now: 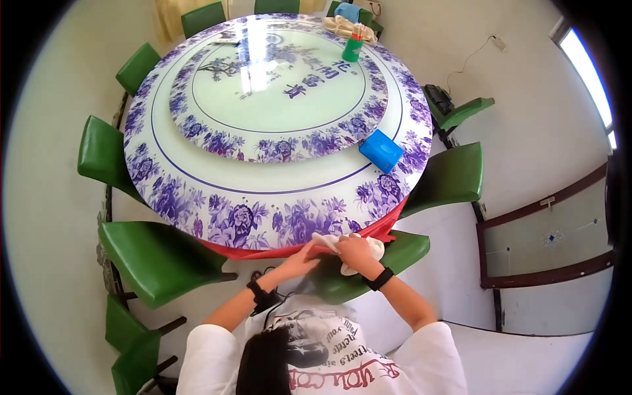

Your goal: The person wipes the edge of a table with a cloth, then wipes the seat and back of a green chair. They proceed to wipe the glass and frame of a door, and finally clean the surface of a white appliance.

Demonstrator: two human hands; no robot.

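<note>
My left hand (299,261) is at the near edge of the round table (263,178), its fingers closed on one end of a white cloth (374,247). Just to the right, my right hand (355,254) grips the same cloth, part of which bunches out beyond the hand. Both hands are close together, over a red cloth (247,253) that hangs under the table's rim. Below them is the seat of a green chair (405,257).
A blue box (381,151) lies near the table's right edge. On the turntable (276,112) stands a green holder (352,49). Beige cloth (345,28) lies at the far edge. Green chairs (158,260) surround the table.
</note>
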